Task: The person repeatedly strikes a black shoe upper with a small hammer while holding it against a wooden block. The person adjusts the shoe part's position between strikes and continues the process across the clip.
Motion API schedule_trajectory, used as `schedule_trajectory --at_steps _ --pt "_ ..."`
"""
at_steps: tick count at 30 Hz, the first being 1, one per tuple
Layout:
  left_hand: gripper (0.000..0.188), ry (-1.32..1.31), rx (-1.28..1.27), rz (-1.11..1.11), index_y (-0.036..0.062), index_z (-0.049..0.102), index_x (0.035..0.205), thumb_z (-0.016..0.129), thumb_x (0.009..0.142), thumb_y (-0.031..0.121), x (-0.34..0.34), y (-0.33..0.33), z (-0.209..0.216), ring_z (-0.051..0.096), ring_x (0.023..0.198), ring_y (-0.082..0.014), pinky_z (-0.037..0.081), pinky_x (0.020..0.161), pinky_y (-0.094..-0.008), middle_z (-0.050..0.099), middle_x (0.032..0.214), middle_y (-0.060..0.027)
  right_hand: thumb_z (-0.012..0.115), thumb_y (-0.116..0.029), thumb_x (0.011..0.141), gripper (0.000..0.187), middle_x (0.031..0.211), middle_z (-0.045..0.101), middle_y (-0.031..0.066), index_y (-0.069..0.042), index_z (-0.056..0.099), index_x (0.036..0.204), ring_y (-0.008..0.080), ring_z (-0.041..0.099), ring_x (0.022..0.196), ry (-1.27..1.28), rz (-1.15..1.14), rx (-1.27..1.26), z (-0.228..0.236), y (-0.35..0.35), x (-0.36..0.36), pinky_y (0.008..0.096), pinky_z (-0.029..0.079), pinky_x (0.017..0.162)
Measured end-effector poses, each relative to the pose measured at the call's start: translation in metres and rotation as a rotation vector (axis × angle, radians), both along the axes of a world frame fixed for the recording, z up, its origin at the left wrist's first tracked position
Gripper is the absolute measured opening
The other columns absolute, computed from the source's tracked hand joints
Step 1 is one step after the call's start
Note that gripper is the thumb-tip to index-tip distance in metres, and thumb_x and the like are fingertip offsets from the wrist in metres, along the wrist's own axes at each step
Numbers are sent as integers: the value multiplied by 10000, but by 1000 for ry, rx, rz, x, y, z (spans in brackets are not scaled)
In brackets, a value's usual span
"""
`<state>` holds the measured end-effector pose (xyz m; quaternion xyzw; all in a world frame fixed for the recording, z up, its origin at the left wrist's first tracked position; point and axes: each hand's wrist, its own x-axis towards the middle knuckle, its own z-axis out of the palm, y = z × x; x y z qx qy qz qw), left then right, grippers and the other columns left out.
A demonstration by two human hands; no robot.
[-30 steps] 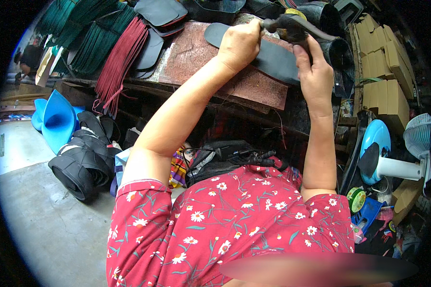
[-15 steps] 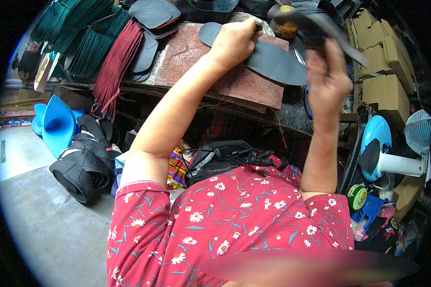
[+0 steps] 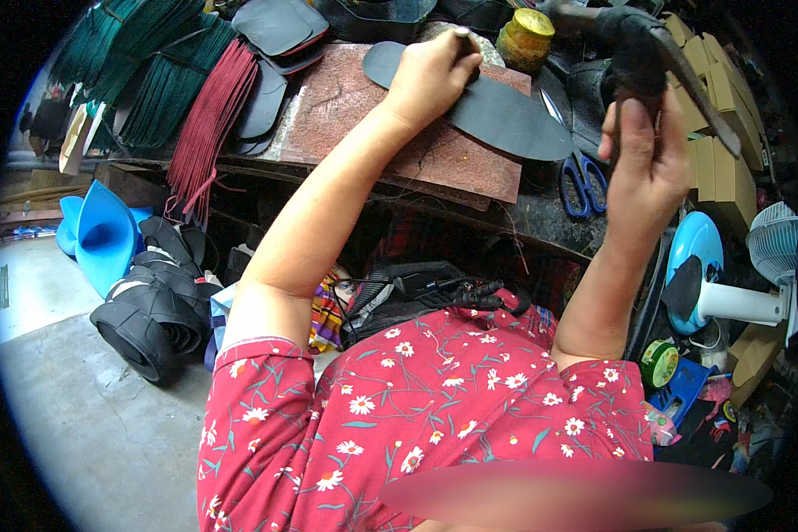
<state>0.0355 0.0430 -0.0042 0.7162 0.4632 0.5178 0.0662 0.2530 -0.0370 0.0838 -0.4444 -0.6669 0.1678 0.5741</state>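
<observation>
A dark grey shoe sole (image 3: 510, 120) lies flat across a reddish, worn board (image 3: 332, 111) on the workbench. My left hand (image 3: 427, 80) rests over the sole's middle, its fingers closed round a short upright punch (image 3: 462, 33). Only the punch's pale top end shows; its tip is hidden behind the hand. To the right, my right hand (image 3: 647, 168) grips the handle of a hammer (image 3: 699, 87), raised above the bench. The hammer has a long, curved metal head bound with black wrapping. Blue-handled scissors (image 3: 582, 186) lie beside the sole's right end.
Black sole pieces (image 3: 279, 28) are stacked at the back left, beside bundles of red strips (image 3: 217, 124) and green strips (image 3: 173, 93). A yellow jar (image 3: 526, 40) stands behind the board. Cardboard boxes (image 3: 718, 168) and a blue-and-white fan (image 3: 727, 297) are at the right.
My right hand has swung the hammer up and to the right, away from the punch, uncovering the scissors and the jar. My left hand and the sole have stayed nearly still.
</observation>
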Motion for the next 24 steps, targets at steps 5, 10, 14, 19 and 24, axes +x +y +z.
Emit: schedule_trajectory --at_steps 5,10,14,19,24 --pt "157 190 39 55 34 558 918 643 880 160 14 -8 4 647 706 -382 515 619 -453 638 736 -193 588 -407 938 390 947 700 188 -121 620 1201 378 668 883 -363 -142 -238 -33 19 -9 433 528 725" --pt "114 -490 -106 0 4 573 894 623 907 106 2 -1 4 685 687 -278 564 639 -360 677 781 -164 540 -467 942 420 950 702 178 -163 612 1223 393 670 900 -701 -247 -270 -48 35 -9 473 522 769" --pt "52 -943 -138 -120 1 574 957 589 930 44 -31 6 8 678 728 -146 586 658 -274 682 836 -99 527 -482 941 436 954 700 189 -183 596 1251 394 670 904 -733 -256 -329 -48 35 -13 484 522 779" --pt "127 -630 -376 6 -11 611 900 702 834 48 -49 4 0 655 643 -115 547 599 -242 672 760 -70 515 -488 947 461 973 697 195 -164 590 1266 402 663 928 -709 -250 -315 -60 45 -7 479 520 798" --pt "137 -663 -351 30 1 640 918 721 830 68 -46 7 -13 662 655 -106 541 599 -247 698 767 -77 567 -479 929 451 983 697 194 -141 637 1219 396 666 935 -518 -178 -341 -49 46 -4 427 520 797"
